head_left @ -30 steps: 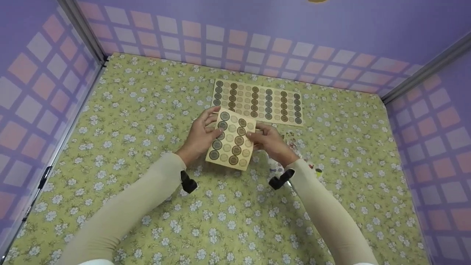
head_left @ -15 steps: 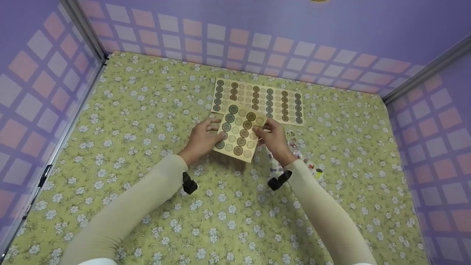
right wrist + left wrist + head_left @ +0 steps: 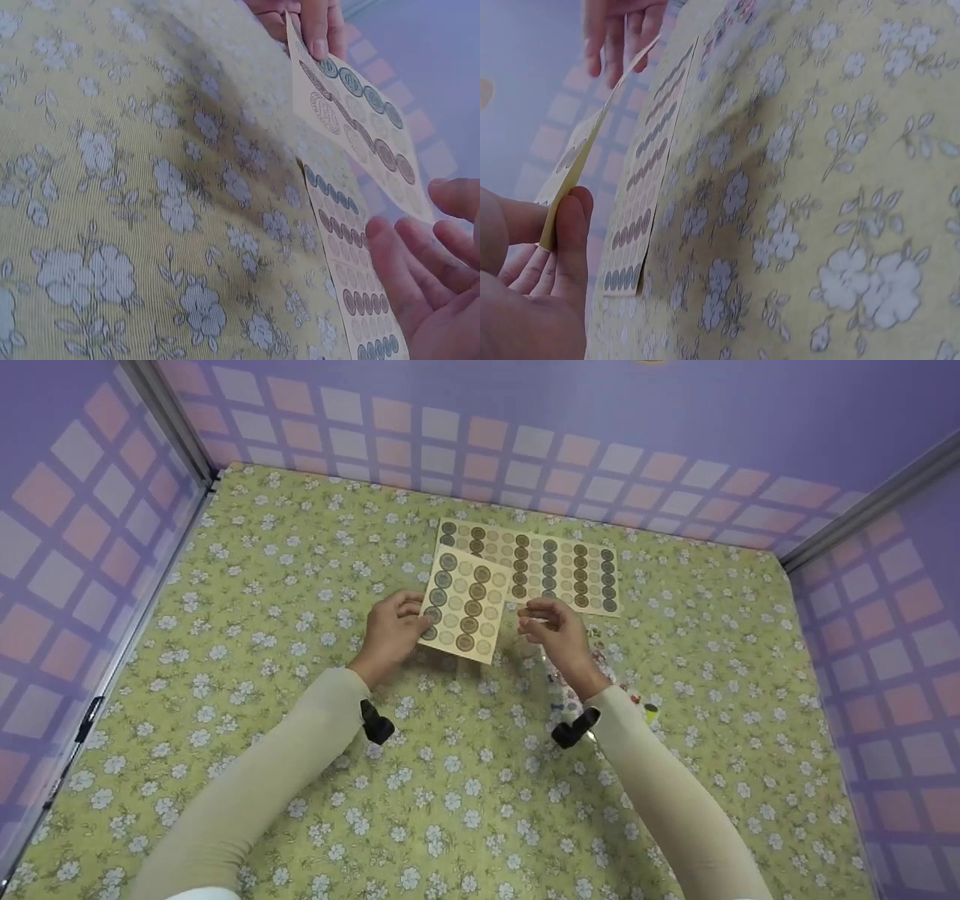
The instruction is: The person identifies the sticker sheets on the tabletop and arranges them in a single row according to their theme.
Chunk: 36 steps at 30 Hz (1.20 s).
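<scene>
In the head view my left hand (image 3: 391,631) pinches the left edge of a small cream sticker sheet (image 3: 463,607) printed with columns of round dark and pale seals. The sheet is held above the table, its far end overlapping a larger sheet of the same round stickers (image 3: 570,574) that lies flat. The left wrist view shows the thumb on one face of the held sheet (image 3: 574,161) and fingers on the other. Just right of that sheet, my right hand (image 3: 559,641) is apart from it with loosely bent fingers; in the right wrist view nothing shows between its fingers (image 3: 397,270).
A clear, colourful-patterned item (image 3: 566,697) lies partly under my right forearm, with a small yellow-and-dark object (image 3: 650,711) beside it. Flowered cloth (image 3: 450,780) covers the table. Purple checked walls (image 3: 525,457) stand at the back and both sides.
My right hand has let go of the small sticker sheet. My left hand has moved the sheet slightly left and away from me, over the larger sheet.
</scene>
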Tool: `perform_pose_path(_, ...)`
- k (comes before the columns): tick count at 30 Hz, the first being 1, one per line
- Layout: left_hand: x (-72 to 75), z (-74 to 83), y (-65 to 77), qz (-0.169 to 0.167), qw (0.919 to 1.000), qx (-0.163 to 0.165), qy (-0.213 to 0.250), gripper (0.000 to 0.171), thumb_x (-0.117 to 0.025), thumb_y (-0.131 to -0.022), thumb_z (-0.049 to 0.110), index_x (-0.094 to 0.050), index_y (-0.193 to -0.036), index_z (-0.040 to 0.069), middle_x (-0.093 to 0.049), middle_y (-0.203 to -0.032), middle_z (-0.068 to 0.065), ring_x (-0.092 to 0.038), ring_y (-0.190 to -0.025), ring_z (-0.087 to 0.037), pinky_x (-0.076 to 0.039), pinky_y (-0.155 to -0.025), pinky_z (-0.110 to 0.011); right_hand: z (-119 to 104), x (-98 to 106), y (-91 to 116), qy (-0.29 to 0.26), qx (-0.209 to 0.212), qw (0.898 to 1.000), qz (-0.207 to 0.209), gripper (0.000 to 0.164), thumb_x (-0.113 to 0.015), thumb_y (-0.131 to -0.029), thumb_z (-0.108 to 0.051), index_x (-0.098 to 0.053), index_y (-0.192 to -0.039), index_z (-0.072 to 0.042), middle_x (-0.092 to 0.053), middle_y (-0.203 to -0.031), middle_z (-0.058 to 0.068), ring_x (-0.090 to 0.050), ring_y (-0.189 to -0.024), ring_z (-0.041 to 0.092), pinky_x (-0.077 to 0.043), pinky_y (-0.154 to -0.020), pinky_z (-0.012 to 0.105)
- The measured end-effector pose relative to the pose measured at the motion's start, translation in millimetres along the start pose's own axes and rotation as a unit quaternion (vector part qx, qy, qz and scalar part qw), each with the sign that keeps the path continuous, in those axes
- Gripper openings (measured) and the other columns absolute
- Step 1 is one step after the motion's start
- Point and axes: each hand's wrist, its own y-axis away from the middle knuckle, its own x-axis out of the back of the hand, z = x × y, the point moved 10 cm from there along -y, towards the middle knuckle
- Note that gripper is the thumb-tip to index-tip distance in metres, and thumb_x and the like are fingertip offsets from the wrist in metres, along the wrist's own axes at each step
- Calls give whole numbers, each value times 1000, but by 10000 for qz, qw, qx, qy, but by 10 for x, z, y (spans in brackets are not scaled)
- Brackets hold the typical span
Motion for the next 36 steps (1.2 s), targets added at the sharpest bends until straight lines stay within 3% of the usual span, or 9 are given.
perform_pose_path(3,124,-28,-86,264,9996,66,-80,39,-56,-94,9,-53,-133,14,-65,-116,-6,-65,-105,-18,-54,-81,-30,34,-9,23,1122,-150,9932,-277,41,-67,-92,-20,-56,-130,-6,-56,-136,13,-55,-123,24,-45,-105,47)
perform_pose_path(5,215,-55,-150,431,9990,138,-58,44,-53,-94,7,-50,-136,16,-63,-120,-6,-63,-107,-17,-52,-81,-30,77,-39,33,1909,-268,9795,-580,49,-70,-90,-22,-54,-134,-9,-48,-144,10,-45,-133,29,-41,-108,48)
perform_pose_path(12,500,-93,-349,813,9963,172,226,54,-48,-96,3,-38,-146,20,-54,-129,-5,-59,-109,-18,-54,-85,-31,229,-35,46,4121,-382,9033,-1128,85,-83,-76,-30,-39,-147,-12,-21,-160,17,-25,-145,38,-33,-112,56)
perform_pose_path(17,661,-75,-470,1111,9936,172,135,57,-45,-97,1,-34,-149,19,-49,-138,-6,-56,-113,-17,-53,-87,-30,356,32,116,4852,-709,8611,-1342,107,-87,-68,-39,-25,-154,-18,-8,-163,15,-7,-148,44,-18,-110,72)
perform_pose_path(20,705,-70,-546,1180,9927,234,72,59,-43,-96,-1,-34,-150,21,-43,-145,-5,-54,-114,-17,-52,-82,-30,445,58,175,4948,-887,8500,-1574,111,-86,-70,-41,-18,-156,-23,0,-164,13,1,-149,44,-9,-108,76)
perform_pose_path(24,753,-95,-627,1252,9911,445,-9,55,-44,-99,4,-38,-148,29,-43,-145,-2,-58,-108,-18,-52,-75,-31,538,55,228,4948,-958,8446,-1808,110,-83,-74,-40,-12,-157,-24,5,-164,12,3,-149,42,-11,-110,74)
perform_pose_path(29,801,-109,-704,1310,9895,590,-182,48,-43,-101,9,-43,-146,26,-36,-153,-3,-53,-123,-20,-52,-91,-28,577,42,244,4825,-1043,8491,-1883,112,-82,-75,-39,-8,-157,-25,10,-163,11,6,-149,42,-15,-111,71)
perform_pose_path(33,844,-46,-771,1474,9843,126,-966,47,-43,-94,-3,-53,-139,8,-40,-150,-12,-41,-137,-28,-41,-110,-38,563,45,239,4902,-1039,8442,-1905,112,-81,-76,-40,-6,-157,-24,11,-163,11,7,-149,42,-16,-109,73)
perform_pose_path(36,853,-5,-800,1608,9728,-214,-1651,42,-42,-88,-9,-62,-125,-2,-48,-138,-19,-42,-133,-35,-37,-112,-44,559,54,237,4960,-1042,8400,-1937,112,-80,-76,-42,-5,-157,-24,12,-163,11,7,-148,43,-17,-108,74)
